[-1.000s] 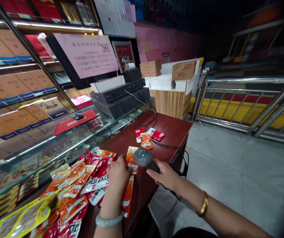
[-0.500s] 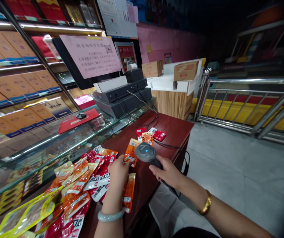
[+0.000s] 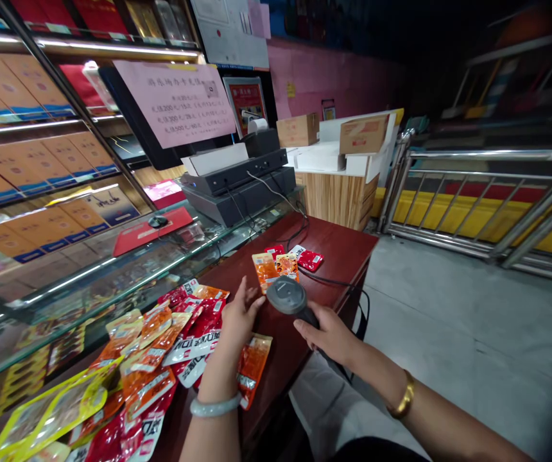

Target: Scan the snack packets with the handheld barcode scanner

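My right hand (image 3: 330,333) grips the handle of a dark barcode scanner (image 3: 286,295), its head raised over the red-brown counter (image 3: 343,247). My left hand (image 3: 238,317) hovers open just left of the scanner, fingers spread, holding nothing. An orange snack packet (image 3: 264,271) lies on the counter beyond my left fingertips, beside a small group of red and orange packets (image 3: 300,260). Under and left of my left wrist spreads a heap of red and orange snack packets (image 3: 180,333), with one orange packet (image 3: 251,362) at the counter's near edge.
A glass display case (image 3: 88,276) runs along the left, with a red pad and mouse (image 3: 153,228) on it. A cash register with a screen (image 3: 228,173) stands behind, cables trailing onto the counter. Cardboard boxes (image 3: 360,135) sit on a wooden stand; steel railings (image 3: 488,205) lie to the right.
My left hand let go of the orange packet it held by the scanner; the packet now lies farther up the counter by the small group. The hand has opened.
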Tool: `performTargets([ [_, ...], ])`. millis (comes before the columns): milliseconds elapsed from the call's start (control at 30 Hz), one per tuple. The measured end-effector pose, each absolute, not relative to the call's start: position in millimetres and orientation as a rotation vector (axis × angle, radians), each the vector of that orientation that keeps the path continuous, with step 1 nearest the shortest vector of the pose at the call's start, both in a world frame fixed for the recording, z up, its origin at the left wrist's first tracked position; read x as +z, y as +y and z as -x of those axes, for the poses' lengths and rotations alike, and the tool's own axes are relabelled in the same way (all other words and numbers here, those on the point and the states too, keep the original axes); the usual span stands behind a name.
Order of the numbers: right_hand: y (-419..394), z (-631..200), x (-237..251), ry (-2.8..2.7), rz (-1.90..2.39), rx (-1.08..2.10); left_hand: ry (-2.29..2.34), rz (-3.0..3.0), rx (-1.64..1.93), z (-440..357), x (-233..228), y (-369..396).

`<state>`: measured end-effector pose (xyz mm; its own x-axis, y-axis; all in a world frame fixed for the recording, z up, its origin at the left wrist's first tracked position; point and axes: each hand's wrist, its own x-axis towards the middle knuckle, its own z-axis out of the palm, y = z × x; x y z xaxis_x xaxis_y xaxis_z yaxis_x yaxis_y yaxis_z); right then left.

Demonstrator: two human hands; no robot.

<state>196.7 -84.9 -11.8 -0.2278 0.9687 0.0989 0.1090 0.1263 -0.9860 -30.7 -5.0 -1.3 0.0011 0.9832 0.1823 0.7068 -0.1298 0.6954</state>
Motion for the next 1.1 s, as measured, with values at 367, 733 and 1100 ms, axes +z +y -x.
performTargets([
  [367, -101.8, -210.7, 5.1, -1.676, 1.197, 1.138, 1.923, -2.050, 0.266, 58.5, 42.9, -32.9],
  [733, -121.2, -218.1, -11.5, -1.802, 1.152, 1.208, 2.256, -2.264, -0.207, 37.8, 30.7, -128.4],
  [1100, -100.9, -225.3, 7.4, -1.613, 1.116, 1.137, 1.909, -1.586, 0.787, 19.6, 11.5, -55.5],
])
